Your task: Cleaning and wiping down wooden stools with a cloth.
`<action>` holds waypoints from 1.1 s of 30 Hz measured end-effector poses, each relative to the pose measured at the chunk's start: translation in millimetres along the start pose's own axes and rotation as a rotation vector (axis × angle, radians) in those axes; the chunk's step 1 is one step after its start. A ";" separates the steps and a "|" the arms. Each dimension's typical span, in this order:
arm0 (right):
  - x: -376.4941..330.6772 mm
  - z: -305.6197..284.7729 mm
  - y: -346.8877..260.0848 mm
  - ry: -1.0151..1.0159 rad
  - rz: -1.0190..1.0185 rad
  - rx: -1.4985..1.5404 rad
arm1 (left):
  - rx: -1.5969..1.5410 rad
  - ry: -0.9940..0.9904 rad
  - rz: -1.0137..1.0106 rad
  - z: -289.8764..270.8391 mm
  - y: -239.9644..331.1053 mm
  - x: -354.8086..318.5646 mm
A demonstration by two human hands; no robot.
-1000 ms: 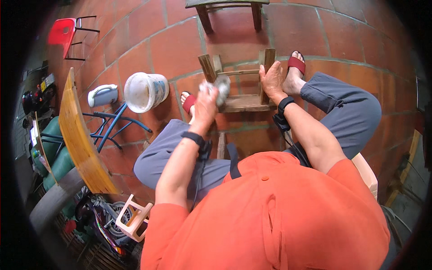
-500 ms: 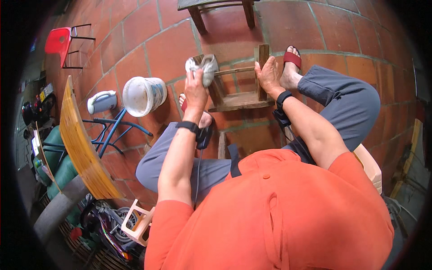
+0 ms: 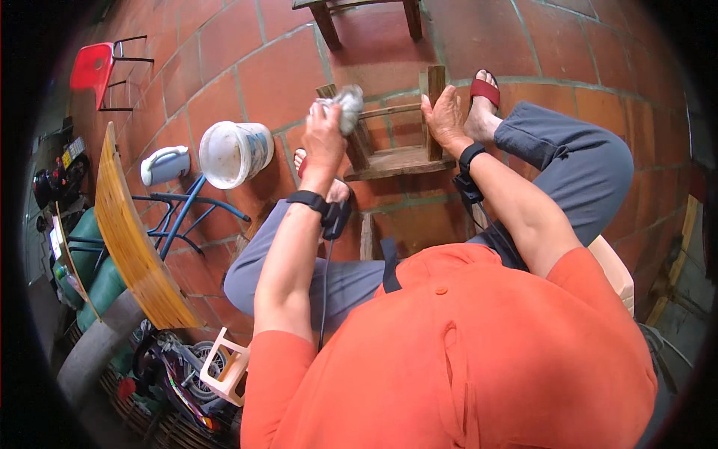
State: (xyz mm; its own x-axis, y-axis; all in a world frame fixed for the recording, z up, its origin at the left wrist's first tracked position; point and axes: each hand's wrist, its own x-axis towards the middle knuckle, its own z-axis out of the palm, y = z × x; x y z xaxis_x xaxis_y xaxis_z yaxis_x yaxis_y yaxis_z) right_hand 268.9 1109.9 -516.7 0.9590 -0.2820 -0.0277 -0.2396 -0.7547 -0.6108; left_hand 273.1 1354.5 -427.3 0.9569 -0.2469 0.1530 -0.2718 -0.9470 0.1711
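A small wooden stool [image 3: 396, 162] lies tipped between my feet on the tiled floor, its legs pointing away from me. My left hand [image 3: 326, 142] is closed round a crumpled grey-white rag [image 3: 347, 109], which lies against the stool's left leg. Part of that leg is hidden behind the rag and hand. Against the stool's right leg [image 3: 435, 112] rests my right hand [image 3: 446, 120], its palm along the outer side and its fingers wrapped on the wood. A thin wooden crossbar [image 3: 390, 111] joins the two legs.
To the left stand a white bucket [image 3: 224, 156] and a pale blue jug [image 3: 165, 165]. A wooden-topped folding table [image 3: 134, 239] with blue metal legs is nearer. A red chair [image 3: 93, 77] stands far left, another wooden stool [image 3: 359, 4] straight ahead. Pink plastic stools flank me.
My left hand has shifted slightly with the rag, uncovering the tip of the stool's left leg. My right hand keeps its hold on the right leg.
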 end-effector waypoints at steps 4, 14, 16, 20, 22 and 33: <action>-2.3 2.0 4.3 0.014 0.005 -0.019 | -0.083 -0.152 0.027 12.7 3.2 -41.1; 7.0 -5.7 12.2 -0.190 0.065 0.039 | -0.361 -0.371 -0.074 4.9 -14.7 -66.2; 7.5 -18.3 12.4 -0.096 -0.020 0.069 | -0.901 -0.257 -0.470 2.2 -35.5 -74.9; -3.5 -68.9 0.0 0.023 -0.036 0.358 | -1.761 -0.231 -0.819 -56.1 5.3 -63.4; -18.3 -88.0 -28.7 -0.226 -0.086 0.517 | -1.924 -0.229 -0.908 -65.1 22.2 -71.3; -66.7 -97.1 -48.6 -1.002 -0.132 0.767 | -1.244 -0.730 -0.536 -24.8 35.4 -83.8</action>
State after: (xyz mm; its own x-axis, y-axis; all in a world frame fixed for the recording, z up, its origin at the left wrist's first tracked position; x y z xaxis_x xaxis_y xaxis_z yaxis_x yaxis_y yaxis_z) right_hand 201.9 1107.9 -408.3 0.7433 0.5922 -0.3111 -0.3060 -0.1126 -0.9454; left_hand 180.8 1346.7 -409.9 0.7062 -0.3392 -0.6214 0.5541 -0.2815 0.7834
